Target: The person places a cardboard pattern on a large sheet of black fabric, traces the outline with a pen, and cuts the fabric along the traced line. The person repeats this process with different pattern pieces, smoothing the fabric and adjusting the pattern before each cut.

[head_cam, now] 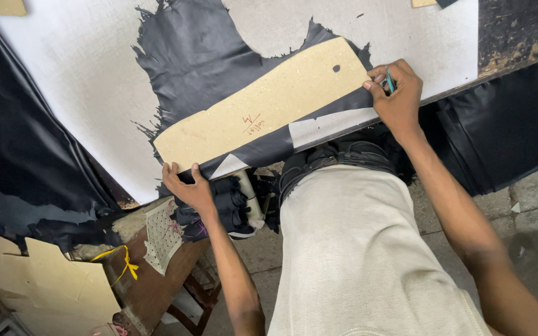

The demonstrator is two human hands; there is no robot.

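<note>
A long tan cardboard template point(263, 109) lies on a sheet of black leather point(194, 53) spread over a white board point(76, 68). My left hand point(185, 183) presses the template's near-left end and the leather's edge at the board's rim. My right hand point(396, 93) rests at the template's right end and grips a slim teal tool point(390, 81) against the template's edge. Bare board patches show through holes in the leather below the template.
More black leather point(14, 162) hangs at the left. A stack of dark pieces point(228, 205) and a perforated white piece point(162, 233) sit on a brown wooden stool point(151, 286). Tan cardboard sheets point(38, 286) lie at lower left. Grey floor point(530, 211) lies at right.
</note>
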